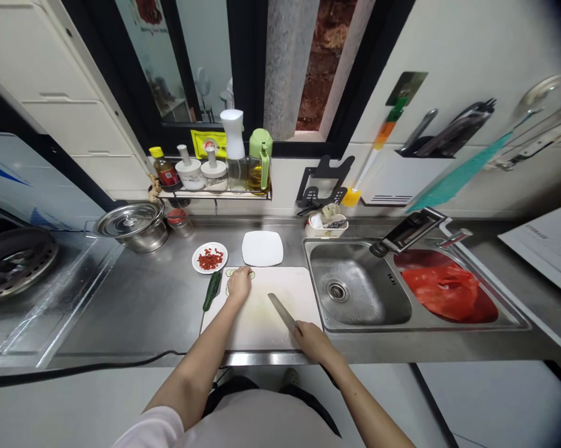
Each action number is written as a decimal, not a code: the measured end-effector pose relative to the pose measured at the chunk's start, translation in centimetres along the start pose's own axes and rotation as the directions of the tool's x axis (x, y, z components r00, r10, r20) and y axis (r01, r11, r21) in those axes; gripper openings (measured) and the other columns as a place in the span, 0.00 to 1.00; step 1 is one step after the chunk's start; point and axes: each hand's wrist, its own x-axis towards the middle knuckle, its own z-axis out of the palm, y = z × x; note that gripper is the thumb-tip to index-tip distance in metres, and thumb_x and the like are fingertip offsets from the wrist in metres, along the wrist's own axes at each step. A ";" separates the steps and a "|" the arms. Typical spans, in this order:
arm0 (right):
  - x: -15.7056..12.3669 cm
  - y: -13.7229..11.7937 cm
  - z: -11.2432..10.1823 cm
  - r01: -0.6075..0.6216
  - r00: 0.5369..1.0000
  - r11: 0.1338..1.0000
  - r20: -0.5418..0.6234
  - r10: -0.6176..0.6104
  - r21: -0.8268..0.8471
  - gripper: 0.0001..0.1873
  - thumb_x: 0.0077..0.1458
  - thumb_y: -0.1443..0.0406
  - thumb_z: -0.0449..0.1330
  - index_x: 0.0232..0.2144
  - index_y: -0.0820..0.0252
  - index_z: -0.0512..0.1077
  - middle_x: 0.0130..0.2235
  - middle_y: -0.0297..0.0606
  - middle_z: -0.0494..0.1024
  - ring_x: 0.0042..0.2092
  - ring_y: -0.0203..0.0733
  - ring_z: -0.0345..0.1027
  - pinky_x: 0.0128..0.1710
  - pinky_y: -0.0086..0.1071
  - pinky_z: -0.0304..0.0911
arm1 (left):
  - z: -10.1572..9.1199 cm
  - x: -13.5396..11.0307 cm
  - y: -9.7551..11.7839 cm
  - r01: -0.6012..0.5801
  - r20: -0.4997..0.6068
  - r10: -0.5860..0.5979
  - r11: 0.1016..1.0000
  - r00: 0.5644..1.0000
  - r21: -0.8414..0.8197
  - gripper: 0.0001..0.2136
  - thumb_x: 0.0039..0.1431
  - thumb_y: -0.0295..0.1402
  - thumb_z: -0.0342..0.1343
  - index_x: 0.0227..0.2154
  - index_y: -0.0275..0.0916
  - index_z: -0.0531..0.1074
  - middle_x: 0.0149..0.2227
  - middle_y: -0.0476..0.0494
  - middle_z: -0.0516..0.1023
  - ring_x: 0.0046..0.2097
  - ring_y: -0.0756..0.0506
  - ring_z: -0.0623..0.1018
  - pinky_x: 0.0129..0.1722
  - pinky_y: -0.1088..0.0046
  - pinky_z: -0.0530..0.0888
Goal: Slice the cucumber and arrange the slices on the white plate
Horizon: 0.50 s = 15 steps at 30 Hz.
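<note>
Slicing appears partly complete: thin pale-green slices (230, 272) lie on the rectangular white board (257, 330) by the left hand (239, 285), its grip undeterminable, the right hand (311, 339) is clamped on a grey-bladed knife (282, 311), and a long dark-green cucumber (212, 291) lies unsliced along the board's left edge.

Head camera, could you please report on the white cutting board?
Right hand: gripping grey-bladed metal knife over the board. Left hand: at pale green slices, far-left corner. Dark green cucumber: at board's left edge.
</note>
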 end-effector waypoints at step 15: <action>-0.7 -1.6 -0.4 0.034 0.999 0.996 -0.030 -0.037 -0.085 0.19 0.63 0.61 0.42 0.43 0.59 0.70 0.43 0.47 0.77 0.46 0.46 0.70 0.39 0.33 0.57 | 1.1 -4.0 -1.4 0.273 0.227 -0.207 0.910 0.952 -0.312 0.08 0.51 0.28 0.56 0.34 0.39 0.78 0.33 0.45 0.81 0.36 0.48 0.77 0.37 0.76 0.69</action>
